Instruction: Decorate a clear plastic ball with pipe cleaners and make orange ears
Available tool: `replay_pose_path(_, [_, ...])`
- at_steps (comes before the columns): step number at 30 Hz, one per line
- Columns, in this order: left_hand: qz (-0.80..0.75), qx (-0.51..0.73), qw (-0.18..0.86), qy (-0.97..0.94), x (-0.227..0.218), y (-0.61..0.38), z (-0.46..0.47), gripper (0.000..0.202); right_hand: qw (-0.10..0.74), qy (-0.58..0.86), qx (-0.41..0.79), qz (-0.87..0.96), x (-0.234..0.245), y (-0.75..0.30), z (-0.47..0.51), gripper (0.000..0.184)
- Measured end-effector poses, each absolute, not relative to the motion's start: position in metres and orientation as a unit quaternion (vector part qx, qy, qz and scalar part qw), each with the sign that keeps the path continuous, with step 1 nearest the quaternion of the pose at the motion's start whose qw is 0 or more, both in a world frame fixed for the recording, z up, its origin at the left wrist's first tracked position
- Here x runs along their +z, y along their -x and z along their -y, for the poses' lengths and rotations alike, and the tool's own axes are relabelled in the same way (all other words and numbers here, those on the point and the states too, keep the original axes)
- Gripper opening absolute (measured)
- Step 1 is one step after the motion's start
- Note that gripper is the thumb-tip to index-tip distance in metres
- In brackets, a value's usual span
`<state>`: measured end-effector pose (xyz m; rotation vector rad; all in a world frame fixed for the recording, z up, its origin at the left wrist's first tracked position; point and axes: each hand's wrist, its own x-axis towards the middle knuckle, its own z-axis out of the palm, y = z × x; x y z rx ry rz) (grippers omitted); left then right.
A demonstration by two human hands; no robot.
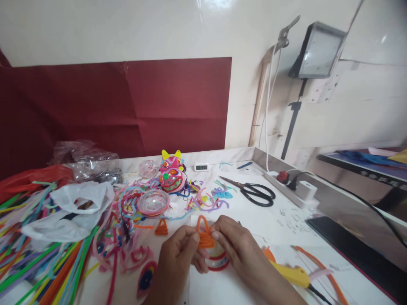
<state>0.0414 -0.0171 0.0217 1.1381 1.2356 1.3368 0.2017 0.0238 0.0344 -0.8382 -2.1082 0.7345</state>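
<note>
Between my left hand (182, 250) and my right hand (233, 239) is an orange pipe cleaner shape (205, 237), bent into a triangle with wound rows at its base. Fingertips of both hands pinch it from either side. Just beneath it sits a round clear piece edged with coloured bands (219, 260), partly covered by my fingers. A similar small orange pipe cleaner triangle (161, 227) lies on the table to the left. Right of my right forearm is a yellow glue gun (291, 273), partly hidden by the arm.
Black-handled scissors (254, 190) lie behind my hands. Pipe cleaners (47, 271) and a white plastic bag (73, 207) fill the left. Farther back are decorated faces (172, 178), a clear bowl (153, 202) and a small digital display (201, 167). A power strip (299, 190) and black phone (346, 245) lie right.
</note>
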Motion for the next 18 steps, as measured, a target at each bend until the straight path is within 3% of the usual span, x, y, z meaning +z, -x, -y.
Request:
replay_pose_path(6, [-0.511, 0.545, 0.474, -0.467, 0.023, -0.0421, 0.0186, 0.03, 0.362, 0.321, 0.211, 0.849, 0.0341, -0.1996, -0.0212, 0.026])
replay_pose_path(18, [-0.485, 0.562, 0.497, -0.45, 0.0223, -0.0442, 0.0193, 0.031, 0.36, 0.331, 0.252, 0.835, 0.0345, -0.2003, -0.021, 0.025])
